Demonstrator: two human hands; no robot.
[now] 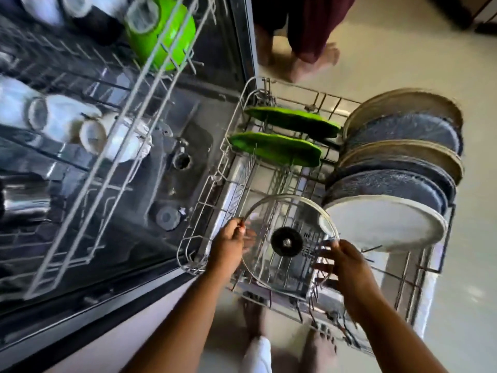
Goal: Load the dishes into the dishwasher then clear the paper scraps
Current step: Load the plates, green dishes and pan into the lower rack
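A round glass lid (271, 211) with a black knob (286, 241) hangs over the pulled-out lower rack (200, 211) of the open dishwasher. My left hand (228, 246) pinches the lid's left rim. My right hand (347, 265) holds its right rim, fingers spread against the glass. Behind the lid, the rack holds two green plates (274, 148) on edge. On the right stand several larger plates, dark grey, beige and one white (384, 224), also upright.
The upper rack (150, 84) at left holds a green bowl (161, 30) and white cups (67, 122). Another person's bare feet (301, 63) stand on the pale floor beyond the rack. My own feet (317, 345) are below it.
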